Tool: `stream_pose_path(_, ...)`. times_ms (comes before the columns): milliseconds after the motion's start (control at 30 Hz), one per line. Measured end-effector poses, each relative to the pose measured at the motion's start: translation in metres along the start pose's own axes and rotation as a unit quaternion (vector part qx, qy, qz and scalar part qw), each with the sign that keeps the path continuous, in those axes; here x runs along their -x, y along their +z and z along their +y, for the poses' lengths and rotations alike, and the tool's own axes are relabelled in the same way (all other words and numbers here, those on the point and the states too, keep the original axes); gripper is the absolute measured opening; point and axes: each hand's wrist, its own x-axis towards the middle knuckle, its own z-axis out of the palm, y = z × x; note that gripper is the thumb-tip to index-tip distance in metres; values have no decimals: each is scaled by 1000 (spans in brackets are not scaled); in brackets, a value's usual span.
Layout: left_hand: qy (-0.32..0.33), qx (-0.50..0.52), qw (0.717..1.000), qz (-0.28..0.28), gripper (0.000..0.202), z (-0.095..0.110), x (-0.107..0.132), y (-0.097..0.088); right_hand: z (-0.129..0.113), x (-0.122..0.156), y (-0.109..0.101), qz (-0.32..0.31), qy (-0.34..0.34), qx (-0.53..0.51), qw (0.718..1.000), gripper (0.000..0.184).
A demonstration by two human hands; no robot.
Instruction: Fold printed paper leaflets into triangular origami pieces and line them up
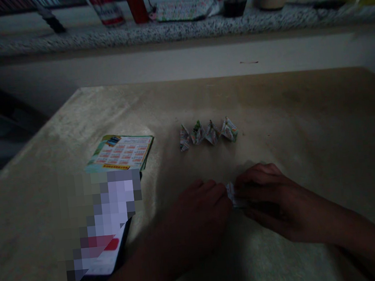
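Note:
My left hand (197, 214) and my right hand (269, 199) meet near the table's front middle, both with fingers closed on a small folded piece of printed paper (233, 195) pressed against the tabletop. Beyond them lies a row of several small folded paper pieces (208, 134), side by side. The scene is dim, so the fold of the held piece is hard to make out.
A printed sheet with a colourful grid (122, 152) lies to the left, and a phone (107, 236) with a lit screen lies in front of it. The beige table (304, 116) stands before a stone ledge (163, 30) holding bottles, cups and a packet.

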Motion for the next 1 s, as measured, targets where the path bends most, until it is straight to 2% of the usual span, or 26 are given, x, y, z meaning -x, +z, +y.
stream_pose_path(367,-58,103,993,5,8,1,-8,2,-2,-1,1,4,5,3,1000,25)
stream_pose_path(500,-109,188,976,-16,11,1,-8,-5,-2,0,0,0,2,4,1000,28)
stream_pose_path(667,-166,262,951,2,12,3,-5,-9,-1,-1,-2,-8,3,13,1000,29)
stream_pose_path(800,-181,235,955,11,13,3,-5,-7,1,-1,0,-1,-5,23,1000,29)
stream_pose_path(900,-133,147,980,16,14,2,-5,-4,3,-1,2,4,-13,26,1000,30)
stream_pose_path(1000,-58,44,997,16,7,-1,-3,-3,3,0,2,3,-12,27,1000,31)
